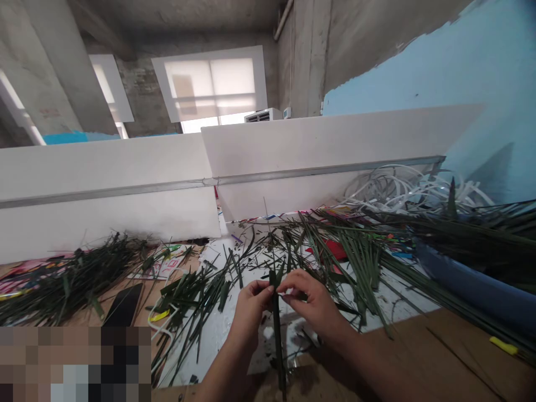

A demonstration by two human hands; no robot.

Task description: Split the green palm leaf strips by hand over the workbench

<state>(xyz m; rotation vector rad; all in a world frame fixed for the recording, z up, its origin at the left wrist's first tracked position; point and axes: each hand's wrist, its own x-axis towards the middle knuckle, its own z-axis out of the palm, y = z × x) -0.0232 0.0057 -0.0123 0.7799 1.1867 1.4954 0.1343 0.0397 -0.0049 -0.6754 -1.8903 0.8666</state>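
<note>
A long dark green leaf strip (277, 335) hangs down between my hands, its upper end at my fingertips. My left hand (253, 304) pinches the strip near its top, with thumb and finger pressed together. Just to the right, my right hand (307, 296) has its fingers curled and its fingertips close together at the same spot; whatever they hold is too small to make out. Cut green leaves (364, 268) lie in a bunch right of my hands, and more leaf pieces (205, 290) are spread to the left on a white sheet (218, 329).
A blue basin (473, 285) heaped with long leaves stands at the right. A dark pile of leaves (92, 273) and a black phone (124, 304) lie on the left. White straps (402, 187) are coiled at the back right, before white panels (293, 148). Something red (333, 250) lies under leaves.
</note>
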